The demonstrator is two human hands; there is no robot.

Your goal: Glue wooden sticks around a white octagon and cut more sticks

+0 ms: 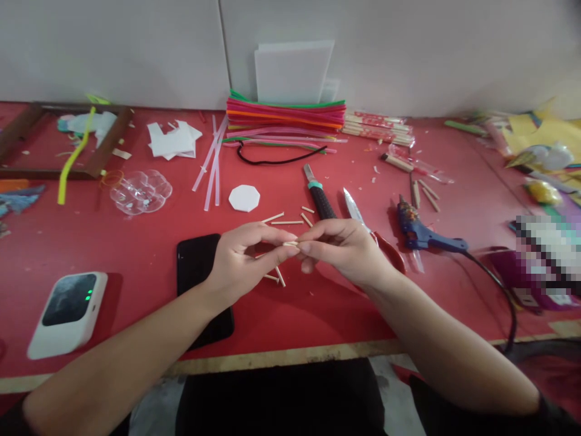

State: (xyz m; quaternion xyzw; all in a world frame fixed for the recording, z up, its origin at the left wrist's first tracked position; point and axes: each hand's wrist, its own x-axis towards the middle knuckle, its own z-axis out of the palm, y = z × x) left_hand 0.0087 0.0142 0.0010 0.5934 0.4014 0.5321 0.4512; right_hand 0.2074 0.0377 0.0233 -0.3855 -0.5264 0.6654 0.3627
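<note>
Both my left hand [247, 257] and my right hand [342, 251] pinch small pale wooden stick pieces [291, 244] between thumb and fingertips, above the red table. The fingers hide most of these pieces, so I cannot tell how many there are. Short cut wooden sticks [287, 222] lie just beyond the fingers, and others [281, 277] lie beneath them. A white octagonal piece [244, 198] rests flat beyond my left hand. Past my right hand are a black-handled craft knife [320, 197] and red-handled scissors [355, 209], partly covered by the hand.
A blue glue gun [424, 233] with a cord lies at right. A black phone [200, 260] is partly under my left forearm; a white device [68, 315] sits at left. Pipe cleaners [285, 116], glue sticks [213, 163] and packaged sticks [379, 127] lie toward the wall.
</note>
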